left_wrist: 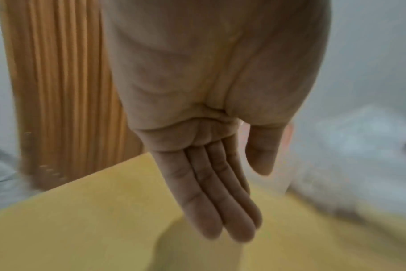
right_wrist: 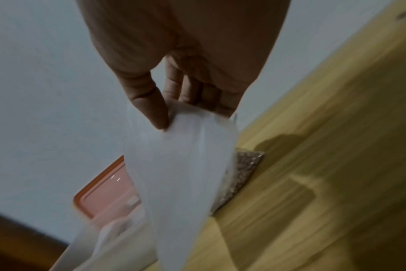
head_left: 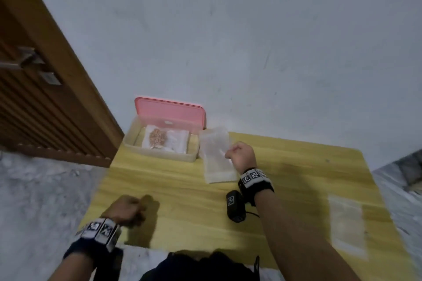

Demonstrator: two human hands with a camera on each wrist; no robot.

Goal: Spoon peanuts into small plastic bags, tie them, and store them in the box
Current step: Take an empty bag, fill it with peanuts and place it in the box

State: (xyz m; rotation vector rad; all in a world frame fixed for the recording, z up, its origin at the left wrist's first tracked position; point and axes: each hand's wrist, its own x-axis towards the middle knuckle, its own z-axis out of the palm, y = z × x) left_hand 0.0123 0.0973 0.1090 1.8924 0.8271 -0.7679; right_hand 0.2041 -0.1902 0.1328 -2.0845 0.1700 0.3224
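Observation:
My right hand (head_left: 235, 151) (right_wrist: 168, 117) pinches the top of a small translucent plastic bag (head_left: 214, 157) (right_wrist: 181, 165) between thumb and fingers, just right of the box. The clear box (head_left: 132, 141) stands at the table's back left with its pink lid (head_left: 170, 113) (right_wrist: 107, 190) up. A tied bag of peanuts (head_left: 157, 138) lies inside it. In the right wrist view another mass of peanuts (right_wrist: 246, 168) shows on the table behind the held bag. My left hand (head_left: 127, 210) (left_wrist: 247, 200) hovers over the near left of the table, fingers straight, holding nothing.
A flat pile of clear plastic bags (head_left: 347, 223) lies near the yellow table's (head_left: 194, 201) right edge. A brown wooden door (head_left: 41, 89) stands left of the table. A pale wall runs behind the box. No spoon is in view.

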